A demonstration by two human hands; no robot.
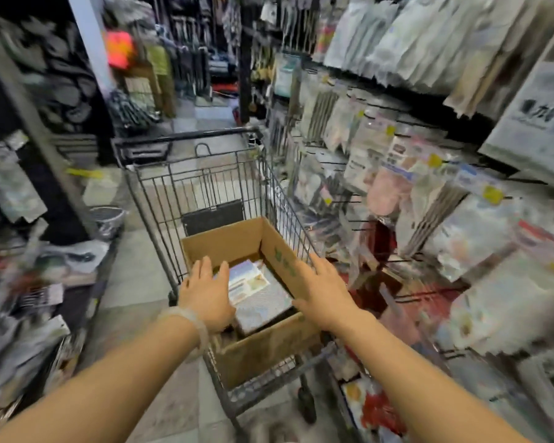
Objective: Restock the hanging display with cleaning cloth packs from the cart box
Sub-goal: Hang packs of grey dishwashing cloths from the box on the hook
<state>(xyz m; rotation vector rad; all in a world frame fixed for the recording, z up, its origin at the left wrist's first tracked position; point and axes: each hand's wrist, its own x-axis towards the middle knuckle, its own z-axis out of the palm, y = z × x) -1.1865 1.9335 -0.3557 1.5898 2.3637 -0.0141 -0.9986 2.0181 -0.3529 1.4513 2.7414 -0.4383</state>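
We're in a narrow shop aisle, pale tiled floor (135, 282) underfoot, the whole view smeared with motion blur. On the right a hanging display (429, 174) runs the length of the aisle, pegs crowded with bagged goods and yellow tags; what the bags hold is too blurred to tell. On the left, dark shelves (29, 219) piled with mixed stock.

Dead centre stands a wire cart (205, 180), its handle at the far end. Inside it, at the near end, sits an open cardboard box (263, 346) with green markings on its right wall. Down in the box lie the cloth packs (259, 295), flat and stacked, a printed label card on the top one.

Both arms stretch out over the box. The left hand (205, 295), a pale bracelet (189, 324) on the wrist, spreads fingers-open over the box's left side, just above the packs, gripping nothing. The right hand (320, 292) is open too, palm down, fingers spread along the box's right wall, holding nothing.
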